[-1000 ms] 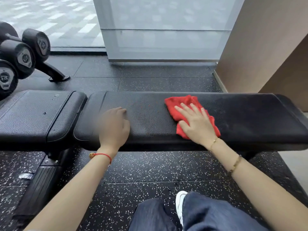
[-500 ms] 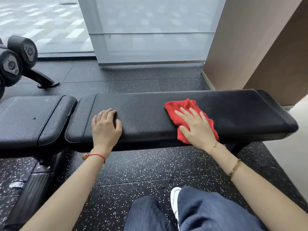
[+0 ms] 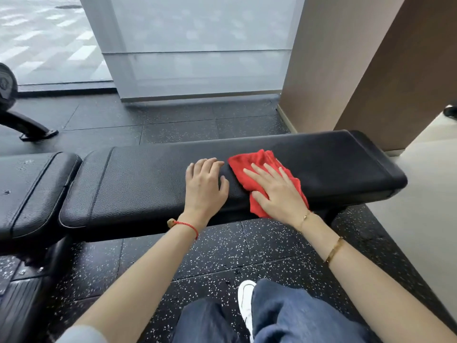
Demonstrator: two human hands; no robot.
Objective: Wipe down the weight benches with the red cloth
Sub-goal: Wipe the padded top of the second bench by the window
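The cloth (image 3: 259, 174) was spread flat on the long pad (image 3: 158, 184) of the bench, toward its right end, with one corner draped over the near edge. It was pinned there by the right hand (image 3: 277, 191), whose fingers were laid out straight and splayed across the fabric rather than curled round it; this flat press was judged to serve wiping, since pressure is carried over a broad patch and the cloth is kept from bunching. The left hand (image 3: 205, 186) was rested on the bare pad just beside the cloth, fingers relaxed and slightly bent at the tips, nothing being held; a bracing role was inferred, so that weight could be leaned on the bench while the other arm worked. A faintly duller, damp-looking band was seen on the pad to the right of the cloth, though this could not be told for certain. The shorter seat pad (image 3: 32, 191) at the left was touched by neither hand and was judged to remain to be wiped.
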